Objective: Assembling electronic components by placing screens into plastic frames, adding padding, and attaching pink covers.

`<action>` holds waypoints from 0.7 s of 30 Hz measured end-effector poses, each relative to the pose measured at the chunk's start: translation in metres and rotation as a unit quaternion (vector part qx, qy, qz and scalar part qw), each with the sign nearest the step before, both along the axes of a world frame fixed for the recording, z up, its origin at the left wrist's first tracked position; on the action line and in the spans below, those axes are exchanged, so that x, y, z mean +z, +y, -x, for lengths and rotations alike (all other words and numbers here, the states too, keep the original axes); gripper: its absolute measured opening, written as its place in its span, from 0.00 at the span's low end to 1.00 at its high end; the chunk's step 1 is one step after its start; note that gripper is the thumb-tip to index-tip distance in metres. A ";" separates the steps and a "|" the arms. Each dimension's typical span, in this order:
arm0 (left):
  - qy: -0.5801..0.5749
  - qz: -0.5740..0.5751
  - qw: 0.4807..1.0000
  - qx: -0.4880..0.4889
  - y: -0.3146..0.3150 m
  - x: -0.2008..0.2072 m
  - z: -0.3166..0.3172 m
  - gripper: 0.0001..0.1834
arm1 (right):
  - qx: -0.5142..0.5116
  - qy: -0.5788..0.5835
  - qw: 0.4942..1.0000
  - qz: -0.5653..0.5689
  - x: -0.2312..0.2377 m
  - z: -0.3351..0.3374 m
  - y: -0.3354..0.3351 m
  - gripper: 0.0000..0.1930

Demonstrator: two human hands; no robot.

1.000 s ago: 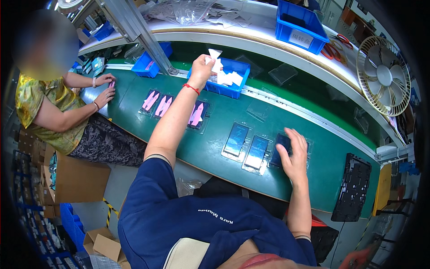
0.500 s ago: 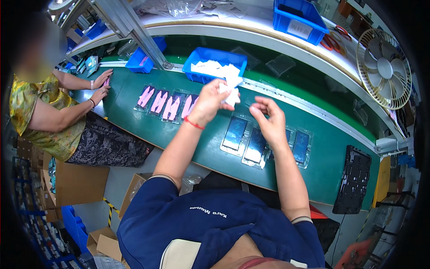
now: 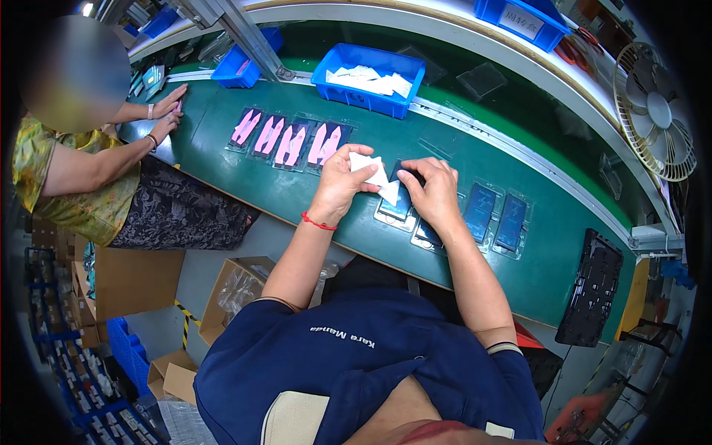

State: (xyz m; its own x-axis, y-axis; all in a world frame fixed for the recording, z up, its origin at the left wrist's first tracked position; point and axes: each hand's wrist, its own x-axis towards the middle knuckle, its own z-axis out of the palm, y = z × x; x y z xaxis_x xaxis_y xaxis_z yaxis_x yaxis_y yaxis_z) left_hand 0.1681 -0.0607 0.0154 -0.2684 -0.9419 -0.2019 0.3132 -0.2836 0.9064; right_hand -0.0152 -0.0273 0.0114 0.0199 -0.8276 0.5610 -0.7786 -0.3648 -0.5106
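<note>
Both hands pinching small white sheet [image 3: 373, 176] over dark phone [image 3: 398, 202] on green counter [image 3: 552, 267]: left hand [image 3: 343, 182], right hand [image 3: 429, 191], fingers pressed together. Risks: skewed placement, fingerprints, nudging neighbouring phones [image 3: 495, 215].

Matt white paper sheet [image 3: 368, 169], glossy glass phones [image 3: 480, 203], smooth green belt [image 3: 475, 152].

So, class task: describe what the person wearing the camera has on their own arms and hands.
Both forearms are bare. The left hand has a thin red string bracelet at the wrist; the right hand wears nothing. Short dark-blue sleeves cover the upper arms, the right one with a pale cuff edge.
</note>
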 end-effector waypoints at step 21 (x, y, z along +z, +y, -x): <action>0.007 -0.008 0.990 -0.141 0.037 -0.003 0.080 0.12 | -0.044 -0.272 0.951 -0.137 0.013 0.052 0.071 0.08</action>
